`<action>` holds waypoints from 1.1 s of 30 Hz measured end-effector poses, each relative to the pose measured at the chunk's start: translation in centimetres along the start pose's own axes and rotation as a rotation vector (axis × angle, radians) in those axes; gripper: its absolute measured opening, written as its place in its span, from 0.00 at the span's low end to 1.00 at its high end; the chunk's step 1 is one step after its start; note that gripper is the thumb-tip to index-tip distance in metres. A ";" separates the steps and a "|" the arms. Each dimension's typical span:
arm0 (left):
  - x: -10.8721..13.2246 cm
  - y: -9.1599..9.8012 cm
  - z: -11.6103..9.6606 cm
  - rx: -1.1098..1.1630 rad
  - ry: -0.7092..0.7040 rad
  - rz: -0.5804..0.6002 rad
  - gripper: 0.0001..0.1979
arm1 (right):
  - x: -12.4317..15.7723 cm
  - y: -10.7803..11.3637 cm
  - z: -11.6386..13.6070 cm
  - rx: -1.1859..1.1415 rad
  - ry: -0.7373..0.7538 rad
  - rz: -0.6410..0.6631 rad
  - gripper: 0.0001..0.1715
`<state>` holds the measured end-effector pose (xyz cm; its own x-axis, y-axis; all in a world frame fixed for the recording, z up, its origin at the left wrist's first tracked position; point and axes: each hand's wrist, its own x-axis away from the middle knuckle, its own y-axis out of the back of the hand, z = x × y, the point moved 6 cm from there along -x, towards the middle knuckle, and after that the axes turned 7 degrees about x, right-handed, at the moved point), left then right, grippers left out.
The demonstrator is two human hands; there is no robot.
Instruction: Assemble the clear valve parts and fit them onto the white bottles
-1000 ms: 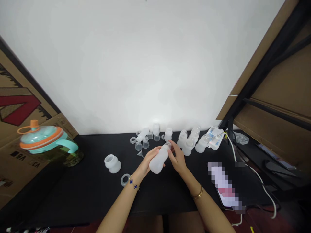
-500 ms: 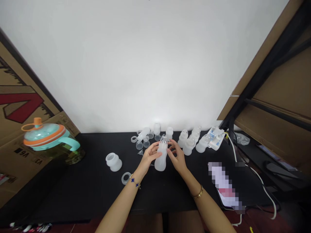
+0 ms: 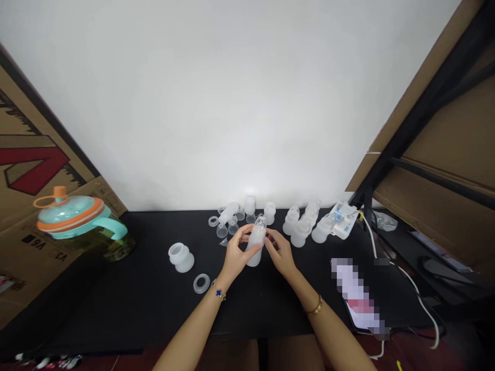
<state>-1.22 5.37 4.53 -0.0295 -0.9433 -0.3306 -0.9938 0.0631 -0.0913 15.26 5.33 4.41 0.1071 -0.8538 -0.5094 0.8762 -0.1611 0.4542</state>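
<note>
Along the near edge of the desk (image 3: 135,314) there is room to draw back; just beyond, a ring (image 3: 196,284) lies flat to the left, then an open jar (image 3: 184,264). Centrally, the left hand (image 3: 237,251) has its fingers gripping a bottle (image 3: 253,259), nipple end up and slightly tilted, probably to steady it; the right hand's (image 3: 282,251) fingers curl by its upper side, contact unclear. Farther back, other bottles (image 3: 300,234) crowd toward the wall (image 3: 247,113), narrowing forward room
</note>
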 end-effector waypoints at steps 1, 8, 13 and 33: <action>0.0 0.0 0.0 0.003 -0.002 -0.004 0.30 | 0.0 0.0 0.0 -0.003 -0.002 0.005 0.19; -0.2 -0.6 0.6 0.358 0.224 0.097 0.29 | 0.0 0.2 0.0 -0.133 -0.062 -0.026 0.22; 0.0 -1.1 1.1 0.531 0.372 0.140 0.27 | -0.1 0.3 -0.4 -0.217 -0.074 -0.033 0.30; 0.5 -1.5 2.3 0.464 0.508 0.202 0.26 | 0.0 -0.2 -1.1 -0.240 -0.056 0.054 0.35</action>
<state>0.47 5.55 2.33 -0.3664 -0.9266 0.0848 -0.8192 0.2780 -0.5016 15.63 5.90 3.52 0.1364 -0.8852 -0.4447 0.9571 0.0019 0.2898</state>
